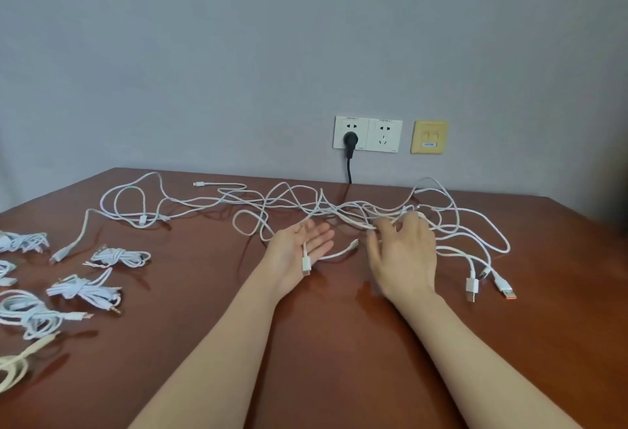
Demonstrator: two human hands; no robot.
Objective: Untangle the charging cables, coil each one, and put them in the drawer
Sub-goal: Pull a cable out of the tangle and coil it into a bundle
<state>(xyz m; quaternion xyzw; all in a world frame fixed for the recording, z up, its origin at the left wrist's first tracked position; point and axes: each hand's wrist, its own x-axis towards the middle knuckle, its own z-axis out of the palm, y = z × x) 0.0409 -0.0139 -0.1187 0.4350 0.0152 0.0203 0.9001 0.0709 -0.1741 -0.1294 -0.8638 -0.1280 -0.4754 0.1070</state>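
Note:
A tangle of white charging cables sprawls across the far half of the brown table. My left hand lies palm up with straight fingers, and a white connector end rests across the palm. My right hand is palm down over the tangle's middle, its fingertips among the strands; whether it pinches one is unclear. Loose USB plugs lie to the right of that hand. No drawer is in view.
Several coiled and tied white cables lie in a group at the table's left edge. On the wall behind are a double socket with a black plug and a yellow network plate.

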